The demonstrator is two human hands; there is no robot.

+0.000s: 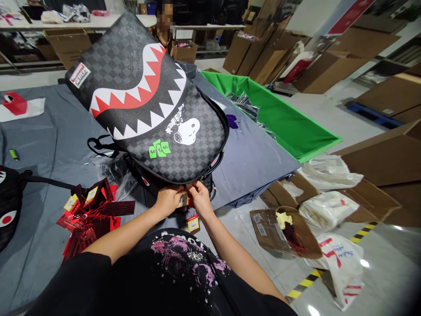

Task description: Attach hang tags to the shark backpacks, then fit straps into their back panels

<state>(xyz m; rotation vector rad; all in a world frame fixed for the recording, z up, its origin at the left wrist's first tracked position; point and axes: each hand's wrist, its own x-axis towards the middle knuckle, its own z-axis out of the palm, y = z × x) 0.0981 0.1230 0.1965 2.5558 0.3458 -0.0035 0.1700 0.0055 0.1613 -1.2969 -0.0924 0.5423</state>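
A dark checkered backpack point(204, 145) with a red-and-white shark mouth, a white cartoon dog and green banknote prints lies tilted on the table, over another black bag point(148, 180). At its near end my left hand point(169, 199) and my right hand point(201, 199) meet, fingers pinched together. Between them shows a small red hang tag with a yellow label point(183, 201), close against the right fingertips; what the left fingers pinch is hidden. A second hang tag point(193, 224) dangles just below. To the left lies a pile of red hang tags point(95, 215).
The grey-covered table point(49, 145) holds another black bag point(9, 206) at left and a green marker-like item point(13, 153). Behind right stands a green bin point(289, 118). Cardboard boxes point(283, 232) and white plastic bags point(342, 263) cover the floor at right. A person point(164, 26) is behind.
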